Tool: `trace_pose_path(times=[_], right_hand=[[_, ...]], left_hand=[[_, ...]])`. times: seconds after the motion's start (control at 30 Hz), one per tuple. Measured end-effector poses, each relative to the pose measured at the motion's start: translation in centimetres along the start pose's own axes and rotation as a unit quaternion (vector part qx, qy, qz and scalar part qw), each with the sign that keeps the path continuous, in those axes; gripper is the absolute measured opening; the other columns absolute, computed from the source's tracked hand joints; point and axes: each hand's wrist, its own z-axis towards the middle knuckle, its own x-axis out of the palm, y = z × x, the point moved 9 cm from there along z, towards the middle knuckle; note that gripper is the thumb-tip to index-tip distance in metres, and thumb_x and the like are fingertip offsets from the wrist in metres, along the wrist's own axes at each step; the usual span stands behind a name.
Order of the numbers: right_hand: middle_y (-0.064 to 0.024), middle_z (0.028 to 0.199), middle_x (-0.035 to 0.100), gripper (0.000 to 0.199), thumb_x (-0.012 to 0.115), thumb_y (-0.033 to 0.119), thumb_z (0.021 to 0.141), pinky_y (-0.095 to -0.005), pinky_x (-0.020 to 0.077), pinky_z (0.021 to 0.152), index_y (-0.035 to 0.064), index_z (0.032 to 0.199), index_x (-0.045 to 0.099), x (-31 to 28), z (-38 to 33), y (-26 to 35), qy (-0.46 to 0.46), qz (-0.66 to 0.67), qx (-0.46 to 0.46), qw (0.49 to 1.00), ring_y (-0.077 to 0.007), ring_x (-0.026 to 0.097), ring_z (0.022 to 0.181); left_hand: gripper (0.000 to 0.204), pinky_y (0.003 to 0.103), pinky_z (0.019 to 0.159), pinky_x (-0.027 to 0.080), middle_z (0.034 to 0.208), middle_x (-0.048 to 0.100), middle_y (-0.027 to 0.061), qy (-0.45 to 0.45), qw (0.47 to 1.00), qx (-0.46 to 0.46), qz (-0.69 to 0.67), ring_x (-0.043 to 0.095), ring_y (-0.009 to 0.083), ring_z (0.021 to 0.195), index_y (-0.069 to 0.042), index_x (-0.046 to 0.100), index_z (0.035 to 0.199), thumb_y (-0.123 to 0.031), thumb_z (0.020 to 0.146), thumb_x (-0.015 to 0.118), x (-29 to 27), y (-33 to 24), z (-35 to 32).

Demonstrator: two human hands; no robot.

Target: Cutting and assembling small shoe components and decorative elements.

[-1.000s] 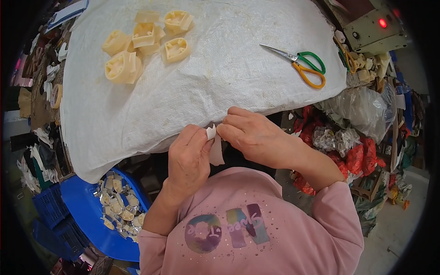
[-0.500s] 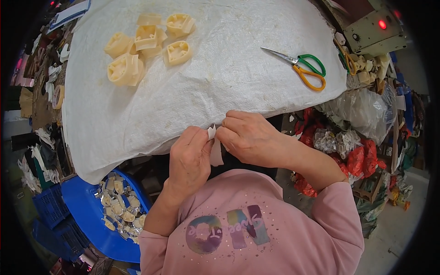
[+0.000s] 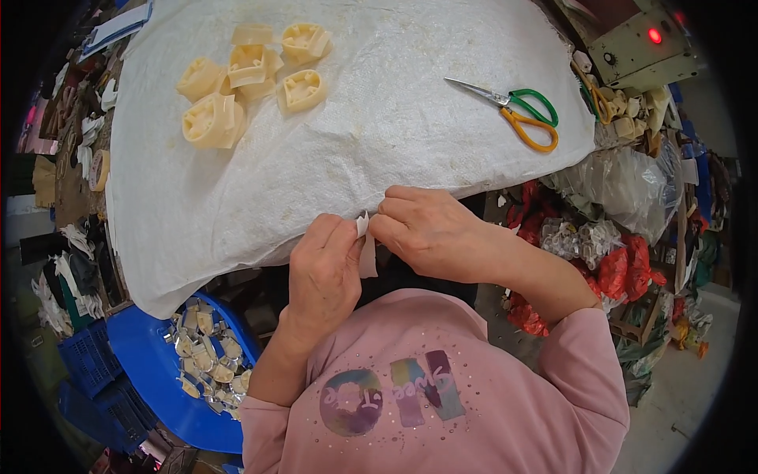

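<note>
My left hand (image 3: 322, 265) and my right hand (image 3: 418, 231) meet at the near edge of the covered table. Both are closed, pinching a small white strip (image 3: 368, 257) between them. Its lower part hangs down between the hands, and a pointed end sticks up above the fingers. What the strip is made of I cannot make out. Farther off on the table lie several cream plastic pieces (image 3: 212, 120) with hollow, rounded shapes. Scissors (image 3: 513, 110) with one green and one orange handle rest to the right, blades slightly apart.
White woven sheeting (image 3: 379, 142) covers the table. Below left, a blue tub (image 3: 142, 355) holds many cream and metallic parts. Dark blue crates (image 3: 87, 359) stand beside it. To the right are red plastic bags (image 3: 612, 276), clear plastic wrap (image 3: 624, 189) and a metal box (image 3: 643, 47) with a red light.
Both hands keep their pinch on the white strip, with only a slight shift of the fingers. The whole view has moved a little; the plastic pieces and scissors lie as before.
</note>
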Motion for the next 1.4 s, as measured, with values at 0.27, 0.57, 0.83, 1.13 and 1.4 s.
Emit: trace_pose_path(times=[0.27,0.57,0.83,1.13,1.4], right_hand=[[-0.0111,0.072,0.055,0.013,0.060,0.007,0.065,-0.0353,0.0460,0.064,0.0013,0.074,0.052,0.1,0.1,-0.3,-0.021,0.005,0.014,1.000,-0.0270,0.056,0.072],[-0.0096,0.069,0.054,0.012,0.060,0.007,0.066,-0.0355,0.0466,0.060,0.0025,0.073,0.051,-0.3,0.4,-1.0,-0.032,0.050,0.011,0.998,-0.0273,0.057,0.072],[-0.0068,0.067,0.055,0.013,0.061,0.011,0.065,-0.0345,0.0467,0.052,0.0044,0.072,0.052,0.0,0.8,-0.4,-0.073,-0.063,0.027,0.995,-0.0238,0.059,0.069],[-0.0101,0.072,0.057,0.013,0.058,0.005,0.069,-0.0391,0.0465,0.059,0.0056,0.081,0.053,-3.2,-0.2,-3.7,-0.185,-0.013,0.125,0.975,-0.0298,0.058,0.073],[-0.0116,0.088,0.053,0.023,0.056,-0.005,0.071,-0.0360,0.0453,0.070,0.0033,0.092,0.054,-3.2,-0.7,-3.0,-0.169,0.122,0.087,0.974,-0.0292,0.053,0.087]], left_hand=[[0.015,0.034,0.049,0.033,0.065,0.039,0.0125,-0.008,1.000,-0.008,0.003,0.040,0.0275,0.054,0.002,0.043,0.072,0.003,0.079,0.056,0.0,0.4,0.0],[0.009,0.038,0.054,0.040,0.072,0.049,0.0149,-0.004,1.000,-0.018,-0.003,0.050,0.0324,0.064,0.003,0.053,0.082,0.006,0.075,0.056,-0.4,0.5,0.0],[0.008,0.038,0.054,0.039,0.070,0.048,0.0156,-0.011,0.999,-0.041,0.008,0.049,0.0337,0.063,0.003,0.051,0.079,0.007,0.074,0.055,-0.1,1.4,-0.1],[0.008,0.024,0.047,0.040,0.071,0.056,0.0072,-0.071,0.962,-0.179,-0.192,0.052,0.0135,0.056,0.003,0.057,0.087,-0.004,0.084,0.054,-1.5,3.3,-1.3],[0.018,0.020,0.045,0.042,0.073,0.061,0.0055,-0.121,0.901,-0.252,-0.331,0.053,0.0076,0.056,0.004,0.060,0.093,-0.012,0.088,0.056,-2.0,5.9,-2.7]])
